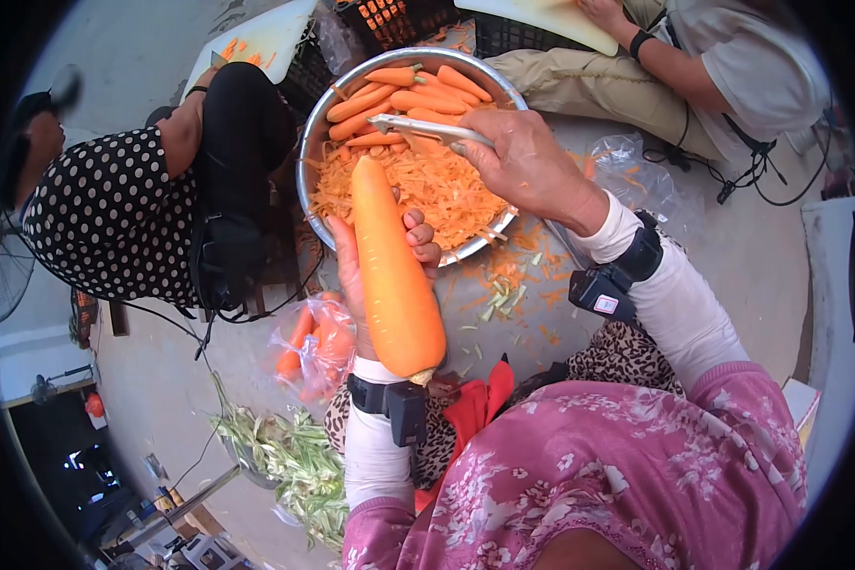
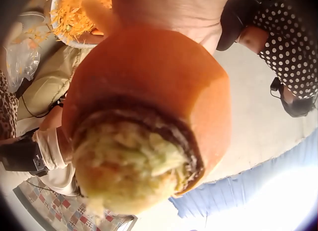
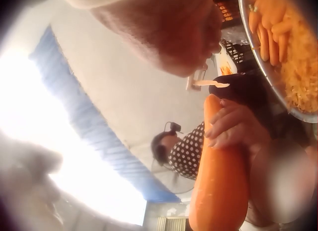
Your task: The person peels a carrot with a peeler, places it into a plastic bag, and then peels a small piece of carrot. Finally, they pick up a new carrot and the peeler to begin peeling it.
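My left hand grips a large orange carrot around its side, tip pointing away and thick stem end toward me. The left wrist view shows its greenish-brown stem end close up. A metal peeler is held in my right hand, just beyond the carrot's tip; in the right wrist view, a pale strip shows at the peeler. Beneath both hands stands a wide metal basin, with orange shreds in front and several whole carrots at the back.
A plastic bag of carrots lies left of my arm, near a pile of pale green leafy scraps. One person in polka dots sits left, another right, by white cutting boards. Peel scraps litter the floor.
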Demonstrator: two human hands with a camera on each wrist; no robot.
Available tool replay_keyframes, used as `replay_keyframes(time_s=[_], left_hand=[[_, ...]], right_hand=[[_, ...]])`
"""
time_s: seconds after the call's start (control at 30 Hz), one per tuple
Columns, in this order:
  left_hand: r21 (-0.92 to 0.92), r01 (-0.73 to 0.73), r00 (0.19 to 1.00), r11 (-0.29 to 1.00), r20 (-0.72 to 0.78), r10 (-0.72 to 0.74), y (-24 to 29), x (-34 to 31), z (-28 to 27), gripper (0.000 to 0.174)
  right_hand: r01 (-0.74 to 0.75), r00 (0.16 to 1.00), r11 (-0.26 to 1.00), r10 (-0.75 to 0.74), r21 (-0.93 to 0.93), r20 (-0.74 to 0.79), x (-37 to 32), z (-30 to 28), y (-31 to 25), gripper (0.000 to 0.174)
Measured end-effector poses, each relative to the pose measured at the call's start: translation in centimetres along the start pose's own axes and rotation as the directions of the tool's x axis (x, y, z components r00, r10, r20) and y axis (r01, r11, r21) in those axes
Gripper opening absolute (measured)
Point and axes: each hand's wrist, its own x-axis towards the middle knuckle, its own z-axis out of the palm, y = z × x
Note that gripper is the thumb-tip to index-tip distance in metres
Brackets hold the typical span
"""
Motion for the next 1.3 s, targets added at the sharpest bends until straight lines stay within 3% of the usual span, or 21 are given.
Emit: replay_keyframes(time_s=[0.03, 0.07, 0.13, 0.27, 0.47, 0.53, 0.6, 0.67, 0.77, 0.83, 0.87, 0.93, 0.97, 1.03, 1.07, 1.13, 1.17, 1.23, 1.3], left_hand=[[0.0, 0.001, 1.0, 1.0, 0.0, -0.001, 0.0, 0.0, 0.0, 0.053], [0.013, 0.006, 1.0, 1.0, -0.005, -0.006, 0.0, 0.0, -0.1, 0.054], [0.027, 0.013, 1.0, 1.0, -0.008, -0.012, 0.0, -0.1, -0.3, 0.054], [0.085, 0.015, 1.0, 0.996, -0.021, -0.014, -0.2, -0.1, -0.6, 0.051], [0.111, -0.005, 0.995, 0.994, -0.102, 0.016, 0.1, -0.4, -0.9, 0.051], [0.114, 0.012, 0.992, 0.993, -0.128, 0.003, 0.1, -0.3, -1.0, 0.051], [0.169, -0.043, 0.982, 0.985, -0.175, 0.073, -0.3, -0.5, -0.9, 0.051], [0.175, -0.019, 0.989, 0.984, -0.14, 0.044, -0.2, -0.5, -0.7, 0.051], [0.222, 0.011, 0.998, 0.975, -0.056, 0.001, -0.3, -0.4, -0.5, 0.052], [0.265, 0.01, 1.0, 0.964, -0.004, -0.009, -0.7, -0.5, 0.3, 0.052], [0.321, -0.004, 1.0, 0.947, 0.008, 0.001, -1.1, -0.8, 0.9, 0.051], [0.375, -0.01, 1.0, 0.927, 0.021, 0.003, -1.2, -1.0, 1.4, 0.051], [0.363, -0.015, 1.0, 0.932, 0.002, 0.016, -1.2, -0.7, 1.3, 0.05], [0.344, -0.037, 0.999, 0.938, -0.023, 0.047, -1.1, -0.5, 0.8, 0.049], [0.35, -0.033, 0.999, 0.936, -0.019, 0.042, -0.9, -0.4, 0.5, 0.049], [0.36, -0.023, 0.999, 0.933, -0.017, 0.031, -0.6, -0.4, 0.3, 0.048], [0.36, -0.027, 0.998, 0.932, -0.043, 0.046, -0.7, -0.4, 0.4, 0.048], [0.358, -0.029, 0.996, 0.933, -0.069, 0.058, -0.8, -0.3, 0.5, 0.047], [0.368, -0.028, 0.991, 0.929, -0.11, 0.074, -0.8, -0.2, 0.6, 0.046]], right_hand=[[0.023, 0.999, 0.991, -0.029, -0.132, -0.045, 0.0, -0.1, 0.1, 0.019], [0.023, 0.999, 0.991, -0.029, -0.133, -0.046, 0.0, -0.1, 0.0, 0.019], [0.068, 0.996, 0.998, -0.067, 0.017, -0.053, 0.0, 0.1, 0.0, 0.019], [0.068, 0.997, 0.996, -0.065, -0.058, 0.052, -0.3, 0.5, 0.2, 0.019], [0.139, 0.982, 0.985, -0.151, 0.104, 0.116, -1.3, -0.1, -1.9, 0.02], [0.253, 0.93, 0.953, -0.287, 0.167, 0.229, -1.7, 0.2, -1.7, 0.019], [0.257, 0.936, 0.949, -0.292, 0.185, 0.198, -1.9, 0.5, -1.7, 0.016], [0.264, 0.939, 0.942, -0.3, 0.206, 0.167, -1.8, 0.6, -1.7, 0.013], [0.261, 0.96, 0.965, -0.263, 0.029, 0.093, -0.9, 0.3, -0.6, 0.017], [0.102, 0.993, 0.95, -0.113, -0.297, -0.021, -0.3, 0.2, 0.4, 0.015], [0.098, 0.993, 0.95, -0.111, -0.296, -0.028, 0.0, 0.0, 0.7, 0.015], [-0.018, 0.999, 0.963, 0.028, -0.269, 0.031, 0.1, -0.3, 0.8, 0.014], [-0.007, 0.999, 0.962, 0.018, -0.274, 0.038, 0.3, -0.5, 0.9, 0.014], [0.056, 0.997, 0.995, -0.061, -0.088, -0.051, 0.5, -0.5, 0.8, 0.014], [0.056, 0.997, 0.995, -0.06, -0.08, -0.048, 0.5, -0.4, 0.6, 0.014], [0.029, 1.0, 0.994, -0.028, 0.104, -0.008, 0.4, -0.8, -0.5, 0.017], [0.027, 1.0, 0.994, -0.026, 0.104, -0.009, 0.3, -0.8, -0.8, 0.017], [0.114, 0.983, 0.981, -0.134, 0.159, 0.126, -0.1, -0.7, -1.3, 0.018], [0.139, 0.982, 0.977, -0.158, 0.16, 0.106, -0.3, -0.3, -1.4, 0.017]])
